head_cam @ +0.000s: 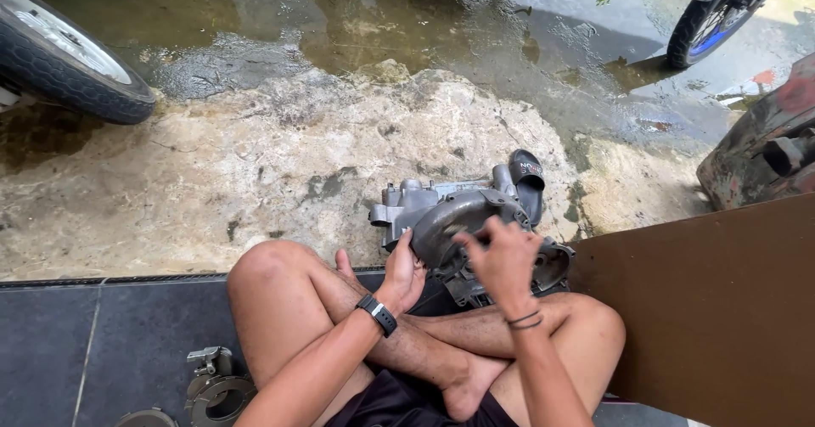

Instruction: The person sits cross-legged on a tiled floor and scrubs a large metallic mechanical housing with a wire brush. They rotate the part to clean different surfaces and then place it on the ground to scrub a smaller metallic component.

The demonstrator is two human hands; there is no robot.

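Observation:
I sit cross-legged on a dark tiled step with a grey metal engine casing [441, 210] lying in front of my shins. My left hand [401, 272], with a black watch on its wrist, grips the near left rim of the casing. My right hand [501, 257], a dark band on its wrist, rests on the casing's round cover with the fingers curled; whether it holds a small part is hidden. A black sandal [528, 182] lies just behind the casing.
Wet concrete and puddles spread ahead. A motorbike tyre [64, 53] stands at far left, another wheel [713, 19] at far right. A brown board [722, 308] leans at my right. A rusty object [764, 151] sits beyond it. A round metal part [216, 386] lies by my left knee.

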